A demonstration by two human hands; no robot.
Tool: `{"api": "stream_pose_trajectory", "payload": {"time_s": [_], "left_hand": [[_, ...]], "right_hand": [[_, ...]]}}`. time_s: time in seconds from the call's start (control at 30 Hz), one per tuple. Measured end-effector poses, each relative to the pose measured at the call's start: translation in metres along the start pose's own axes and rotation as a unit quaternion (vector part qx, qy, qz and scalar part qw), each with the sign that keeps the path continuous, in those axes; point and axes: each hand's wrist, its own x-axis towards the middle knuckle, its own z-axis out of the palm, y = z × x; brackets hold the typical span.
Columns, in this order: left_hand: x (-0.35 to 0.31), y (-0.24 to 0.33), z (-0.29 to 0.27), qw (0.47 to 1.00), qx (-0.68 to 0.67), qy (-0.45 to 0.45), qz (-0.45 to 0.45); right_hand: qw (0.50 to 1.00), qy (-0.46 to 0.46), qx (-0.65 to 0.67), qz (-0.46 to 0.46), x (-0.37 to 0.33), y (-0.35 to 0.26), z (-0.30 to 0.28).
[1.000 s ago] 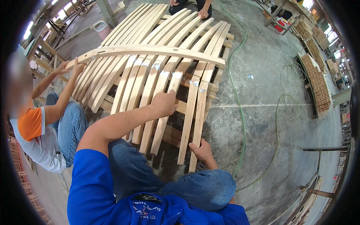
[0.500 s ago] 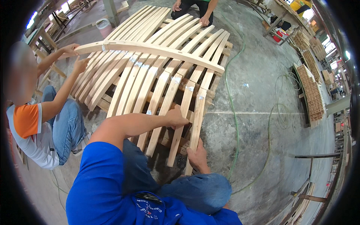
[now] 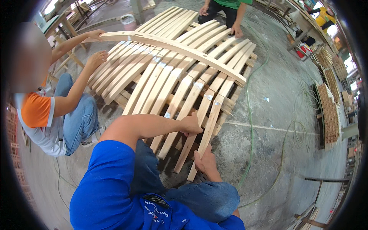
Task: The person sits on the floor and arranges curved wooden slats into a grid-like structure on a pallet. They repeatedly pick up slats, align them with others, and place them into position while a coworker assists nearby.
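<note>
Curved pale wooden slats (image 3: 155, 105) lie side by side on a wooden pallet (image 3: 227, 107), some with small whitish patches near the middle. My right hand (image 3: 207, 163) is wrapped round the near end of the rightmost slat (image 3: 209, 128), thumb on its side. Over the neighbouring slat (image 3: 183, 158) my left hand (image 3: 191, 125) is closed, its underside fingers hidden. Across the row rests a long curved wooden piece (image 3: 180, 49). A co-worker at the left has one hand (image 3: 100, 35) at its left end and the other hand (image 3: 98, 59) raised beside the slats.
Another person in a green shirt (image 3: 234, 6) kneels at the far side, one hand (image 3: 236, 30) by the slat ends. A green hose (image 3: 250, 126) runs along the floor at the right. Stacked wooden pieces (image 3: 329, 115) stand farther right, and a bucket (image 3: 128, 22) stands behind.
The view has shifted, so the slats appear farther right and lower. The left co-worker's nearer hand has lifted away from the long curved piece. Both my hands stay on their slats.
</note>
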Motion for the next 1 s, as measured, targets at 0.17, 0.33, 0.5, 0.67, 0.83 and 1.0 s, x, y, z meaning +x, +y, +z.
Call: {"api": "stream_pose_trajectory", "payload": {"time_s": [0.17,0.33,0.5,0.67,0.83,1.0], "left_hand": [[-0.001,0.003,-0.004,1.000,0.004,-0.005,0.003],[-0.002,-0.001,-0.003,1.000,0.022,0.006,-0.012],[-0.003,-0.003,-0.006,0.998,0.058,0.014,0.001],[-0.002,0.001,-0.039,0.976,0.201,-0.019,0.084],[-0.006,0.073,-0.085,0.883,0.420,0.081,0.194],[0.007,0.120,-0.125,0.924,0.213,0.276,0.156]], "right_hand": [[0.999,-0.007,-0.049,-0.004,0.005,0.006,0.009],[1.000,-0.003,-0.013,-0.010,0.003,0.000,0.014],[0.999,-0.041,-0.002,0.008,-0.003,-0.004,-0.002],[0.991,-0.077,-0.105,0.019,0.010,-0.005,-0.081],[0.976,0.137,-0.159,-0.055,0.043,-0.037,-0.210],[0.967,0.165,0.179,-0.076,0.100,-0.133,-0.284]]}}
